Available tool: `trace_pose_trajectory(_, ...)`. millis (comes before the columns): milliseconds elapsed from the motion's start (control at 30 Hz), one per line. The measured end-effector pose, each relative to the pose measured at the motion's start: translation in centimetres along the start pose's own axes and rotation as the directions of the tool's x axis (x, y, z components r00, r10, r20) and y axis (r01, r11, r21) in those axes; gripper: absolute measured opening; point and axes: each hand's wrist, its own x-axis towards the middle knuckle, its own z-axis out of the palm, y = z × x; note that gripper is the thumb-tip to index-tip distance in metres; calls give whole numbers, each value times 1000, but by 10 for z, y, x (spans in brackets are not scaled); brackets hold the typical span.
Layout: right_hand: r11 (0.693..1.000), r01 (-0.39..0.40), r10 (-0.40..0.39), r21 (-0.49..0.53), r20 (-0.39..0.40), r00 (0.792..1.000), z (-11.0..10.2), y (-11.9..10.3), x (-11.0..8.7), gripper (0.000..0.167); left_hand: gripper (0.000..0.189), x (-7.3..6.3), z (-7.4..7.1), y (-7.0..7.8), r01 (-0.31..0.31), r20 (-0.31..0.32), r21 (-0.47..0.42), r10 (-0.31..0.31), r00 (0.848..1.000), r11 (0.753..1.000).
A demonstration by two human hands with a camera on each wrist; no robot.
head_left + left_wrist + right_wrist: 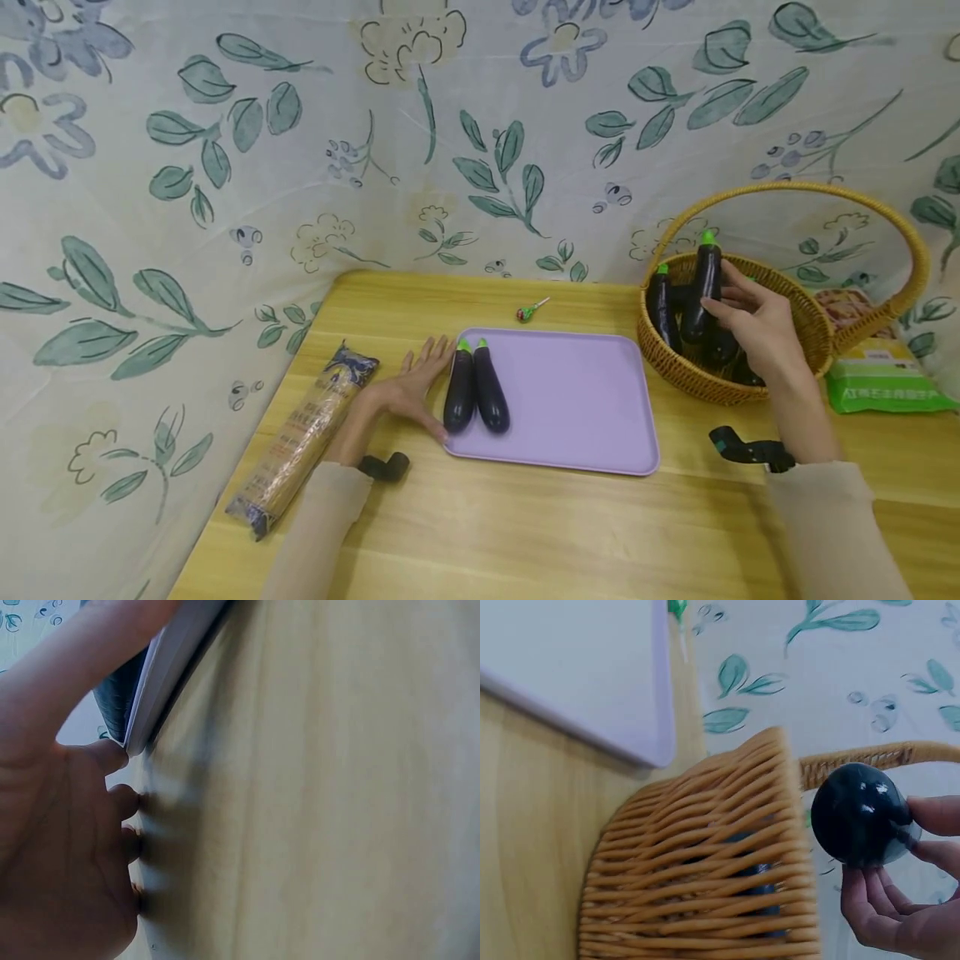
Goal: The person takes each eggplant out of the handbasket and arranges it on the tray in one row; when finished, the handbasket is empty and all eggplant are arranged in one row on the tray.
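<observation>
My right hand [761, 325] grips a dark eggplant [703, 287] with a green stem, upright over the wicker basket [693, 379]. In the right wrist view the eggplant's round end [862, 814] faces the camera, with thumb and fingers around its side. More eggplants [662, 304] lie inside the basket. My left hand [408, 390] has its fingers spread at the left edge of the lilac tray [573, 400], thumb at the near corner. Two eggplants [491, 390] lie side by side on the tray's left end. In the left wrist view, the fingertips [129, 801] are down at the tabletop beside the tray.
A long clear pack of dry noodles [303, 442] lies left of my left arm. Behind the tray is a lollipop [531, 310]. A green and yellow food packet [885, 379] lies right of the basket, whose tall handle [795, 187] arches above it. Floral cloth [480, 167] hangs behind.
</observation>
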Motion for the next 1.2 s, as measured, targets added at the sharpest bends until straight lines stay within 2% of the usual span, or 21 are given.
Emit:
trace_pose_trajectory(100, 1000, 2, -4, 29, 51, 999, -6, -6, -10, 70, 159, 0, 0, 1, -5, -4, -3, 5, 1000, 1000)
trace_pose_trajectory(300, 1000, -2, 0, 13, 174, 985, -12, -13, -29, 71, 159, -1, -1, 3, 3, -5, -2, -3, 1000, 1000)
trace_pose_trajectory(400, 1000, 13, -11, -5, 240, 971, -11, -16, -38, 70, 159, -1, -1, 3, 2, -6, 0, -2, 1000, 1000)
trace_pose_trajectory(533, 999, 45, -44, 5, 333, 942, 0, -22, -52, 70, 159, -1, -1, 3, -4, -8, 2, 4, 1000, 1000)
trace_pose_trajectory(667, 998, 63, -61, 10, 407, 912, 23, -32, -61, 70, 159, -1, -1, 3, -4, -4, 4, 4, 1000, 1000)
trace_pose_trajectory(800, 996, 86, -88, 25, 460, 883, 55, -38, -64, 70, 159, 0, -1, 3, -3, -3, 3, 3, 1000, 1000)
trace_pose_trajectory(1067, 995, 31, -78, 92, 564, 822, 125, -41, -55, 69, 159, 1, 1, 0, -19, -12, -14, 18, 1000, 1000)
trace_pose_trajectory(1200, 996, -6, -45, 84, 591, 805, 152, -44, -52, 69, 160, 1, 1, 0, -12, -9, -13, 12, 1000, 1000)
